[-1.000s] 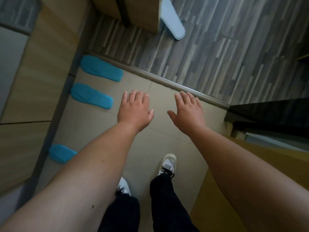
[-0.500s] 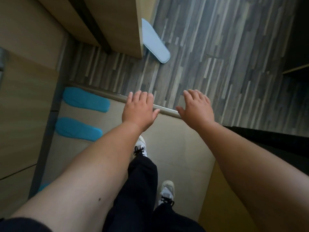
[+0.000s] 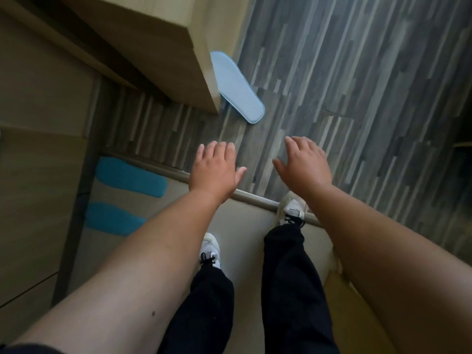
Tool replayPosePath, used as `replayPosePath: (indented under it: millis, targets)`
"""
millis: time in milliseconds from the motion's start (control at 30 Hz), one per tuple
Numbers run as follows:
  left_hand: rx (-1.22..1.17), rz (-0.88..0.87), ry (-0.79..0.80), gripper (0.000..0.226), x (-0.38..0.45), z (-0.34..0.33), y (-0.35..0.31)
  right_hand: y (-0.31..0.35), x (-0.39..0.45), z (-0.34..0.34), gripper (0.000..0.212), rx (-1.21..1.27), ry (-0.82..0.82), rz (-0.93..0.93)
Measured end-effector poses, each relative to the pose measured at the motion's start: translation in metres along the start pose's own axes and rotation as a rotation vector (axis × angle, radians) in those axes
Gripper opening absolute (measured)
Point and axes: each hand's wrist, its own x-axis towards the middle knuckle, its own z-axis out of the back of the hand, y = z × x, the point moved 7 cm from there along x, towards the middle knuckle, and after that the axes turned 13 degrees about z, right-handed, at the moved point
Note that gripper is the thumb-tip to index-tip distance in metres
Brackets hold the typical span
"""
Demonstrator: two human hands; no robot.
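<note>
My left hand (image 3: 213, 169) and my right hand (image 3: 304, 164) are stretched out in front of me, palms down, fingers straight, holding nothing. Below them I see my own legs in black trousers and white shoes; the right shoe (image 3: 293, 209) sits at the metal threshold strip (image 3: 255, 198) between beige tile and grey wood-pattern floor. The left shoe (image 3: 210, 247) stands on the tile behind it.
A pale blue slipper (image 3: 237, 88) lies on the grey floor beside a wooden cabinet corner (image 3: 196, 60). Two turquoise slippers (image 3: 130, 176) (image 3: 112, 218) lie on the tile by the left wooden wall (image 3: 33, 175). A yellowish panel (image 3: 357, 315) is at lower right.
I have stepped forward: the threshold and slippers slid closer and lower in view, my right foot now reaches the strip, and both hands stay outstretched and empty.
</note>
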Motion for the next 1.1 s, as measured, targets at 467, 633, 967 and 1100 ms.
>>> replayPosePath:
  millis: [467, 633, 967, 1100]
  targets:
    - [-0.523, 0.606, 0.095, 0.057, 0.144, -0.062, -0.024, -0.072, 0.175, -0.020, 0.055, 0.113, 0.069, 0.083]
    - [-0.870, 0.856, 0.095, 0.046, 0.201, -0.112, -0.006, -0.086, 0.244, -0.059, 0.054, 0.183, 0.085, 0.040]
    - [-1.319, 0.979, 0.017, 0.017, 0.280, -0.191, 0.003, -0.075, 0.341, -0.136, 0.043, 0.524, 0.097, -0.050]
    - [-1.261, 0.981, -0.001, 0.036, 0.281, -0.189, 0.003, -0.087, 0.340, -0.139, 0.023, 0.626, 0.051, -0.119]
